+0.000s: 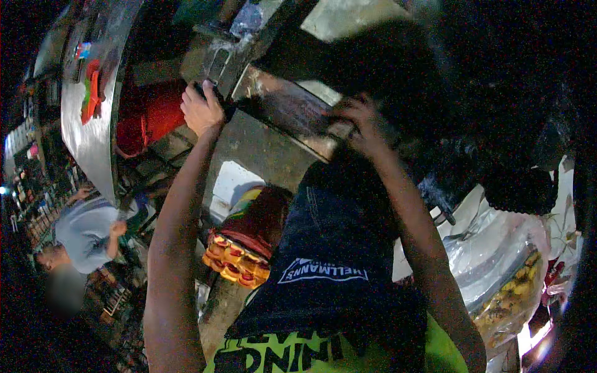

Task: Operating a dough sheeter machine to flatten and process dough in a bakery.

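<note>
Though dim, right hand [362, 122]; panel [285, 107] beside it

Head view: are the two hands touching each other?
No, the left hand and right hand are apart, with part of a brown, flat surface visible between them.

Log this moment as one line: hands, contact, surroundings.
Left hand: at dark bar, grip unclear | Right hand: blurred, near brownish panel, contact unclear | Nearby: red container, clear bag
</note>
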A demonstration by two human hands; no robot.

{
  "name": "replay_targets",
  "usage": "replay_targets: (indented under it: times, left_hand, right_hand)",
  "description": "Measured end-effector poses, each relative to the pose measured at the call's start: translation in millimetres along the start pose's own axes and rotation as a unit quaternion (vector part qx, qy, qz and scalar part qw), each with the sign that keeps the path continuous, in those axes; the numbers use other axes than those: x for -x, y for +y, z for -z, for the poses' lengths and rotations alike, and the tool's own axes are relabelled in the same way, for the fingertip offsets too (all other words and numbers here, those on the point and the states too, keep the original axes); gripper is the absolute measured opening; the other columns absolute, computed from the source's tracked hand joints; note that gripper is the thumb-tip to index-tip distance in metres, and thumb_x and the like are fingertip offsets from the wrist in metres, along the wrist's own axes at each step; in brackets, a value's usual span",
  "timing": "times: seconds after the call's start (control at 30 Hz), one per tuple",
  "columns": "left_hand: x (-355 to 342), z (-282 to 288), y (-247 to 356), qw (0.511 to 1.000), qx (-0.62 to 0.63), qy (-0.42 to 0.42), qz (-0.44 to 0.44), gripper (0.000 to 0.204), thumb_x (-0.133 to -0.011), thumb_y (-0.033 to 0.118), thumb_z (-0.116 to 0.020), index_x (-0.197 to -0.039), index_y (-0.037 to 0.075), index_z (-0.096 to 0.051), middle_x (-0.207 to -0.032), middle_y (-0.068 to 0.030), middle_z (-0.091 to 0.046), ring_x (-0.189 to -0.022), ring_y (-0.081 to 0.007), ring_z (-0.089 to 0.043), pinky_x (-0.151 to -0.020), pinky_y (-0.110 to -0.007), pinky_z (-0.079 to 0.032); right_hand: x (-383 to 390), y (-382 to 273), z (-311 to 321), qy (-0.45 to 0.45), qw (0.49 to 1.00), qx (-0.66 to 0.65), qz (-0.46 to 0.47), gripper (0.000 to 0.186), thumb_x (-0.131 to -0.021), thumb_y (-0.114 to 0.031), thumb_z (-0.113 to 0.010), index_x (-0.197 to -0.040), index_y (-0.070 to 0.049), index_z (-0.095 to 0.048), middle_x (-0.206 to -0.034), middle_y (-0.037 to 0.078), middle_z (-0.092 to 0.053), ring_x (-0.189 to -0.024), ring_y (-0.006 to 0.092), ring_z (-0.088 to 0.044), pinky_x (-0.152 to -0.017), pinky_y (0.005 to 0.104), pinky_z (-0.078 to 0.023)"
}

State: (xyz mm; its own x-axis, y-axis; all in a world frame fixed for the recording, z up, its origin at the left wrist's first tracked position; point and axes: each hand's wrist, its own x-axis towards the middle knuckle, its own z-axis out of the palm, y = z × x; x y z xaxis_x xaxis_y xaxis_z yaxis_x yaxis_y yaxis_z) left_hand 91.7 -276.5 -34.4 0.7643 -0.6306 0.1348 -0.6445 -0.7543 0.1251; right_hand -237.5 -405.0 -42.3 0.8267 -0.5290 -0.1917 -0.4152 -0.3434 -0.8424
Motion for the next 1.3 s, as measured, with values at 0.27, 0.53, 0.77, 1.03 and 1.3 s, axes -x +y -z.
replay_targets:
  times: [0.27, 0.53, 0.77, 1.03, 1.3]
  left_hand:
    - [6.2, 2.7, 30.6, 0.999, 0.034, 0.015, 0.002, 0.057, -0.09, 0.051, -0.034, -0.114, 0.0, -0.048, -0.109, -0.0197, -0.051, -0.099, -0.0398, -0.049, -0.08, -0.049, -0.041]
    - [6.7, 15.8, 37.7, 1.0, -0.001, 0.008, 0.014, 0.054, -0.09, 0.05, -0.038, -0.111, 0.0, -0.047, -0.111, -0.0191, -0.051, -0.1, -0.0387, -0.049, -0.08, -0.049, -0.042]
    - [10.9, -5.9, 13.1, 1.0, 0.001, 0.01, 0.003, 0.057, -0.089, 0.052, -0.037, -0.115, 0.002, -0.048, -0.114, -0.0178, -0.051, -0.105, -0.0378, -0.048, -0.084, -0.05, -0.04]
    - [18.3, 7.6, 56.5, 0.998, 0.04, 0.0, 0.041, 0.058, -0.088, 0.054, -0.036, -0.118, 0.006, -0.047, -0.119, -0.0167, -0.049, -0.111, -0.0362, -0.045, -0.091, -0.051, -0.036]
    - [90.9, -22.4, -13.7, 0.968, 0.21, 0.126, -0.061, 0.06, -0.087, 0.048, -0.047, -0.131, 0.007, -0.04, -0.136, -0.0246, -0.034, -0.125, -0.0406, -0.032, -0.103, -0.048, -0.027]
  right_hand:
    - [-38.6, -4.3, -12.9, 0.147, 0.976, -0.099, 0.127, 0.047, -0.06, -0.006, -0.071, -0.106, -0.015, -0.065, -0.107, 0.01, -0.057, -0.107, 0.0316, -0.051, -0.093, 0.0383, -0.038]
    - [71.8, -22.7, 26.5, 0.17, 0.973, 0.155, -0.024, 0.039, -0.054, -0.016, -0.076, -0.092, -0.017, -0.07, -0.103, 0.005, -0.059, -0.102, 0.0287, -0.05, -0.092, 0.0406, -0.037]
    - [73.2, -12.0, 15.2, 0.108, 0.943, 0.286, 0.131, 0.047, -0.062, -0.004, -0.062, -0.106, -0.021, -0.065, -0.103, -0.001, -0.06, -0.094, 0.0234, -0.049, -0.085, 0.0399, -0.037]
    - [59.0, -14.9, -0.3, 0.165, 0.888, 0.356, 0.237, 0.031, -0.065, -0.023, -0.067, -0.095, -0.022, -0.069, -0.097, -0.003, -0.06, -0.092, 0.0235, -0.049, -0.081, 0.0387, -0.037]
    - [112.1, -18.1, 4.6, 0.042, 0.908, 0.376, 0.181, 0.041, -0.063, -0.015, -0.065, -0.104, -0.019, -0.066, -0.108, 0.0, -0.056, -0.102, 0.0277, -0.045, -0.09, 0.0425, -0.033]
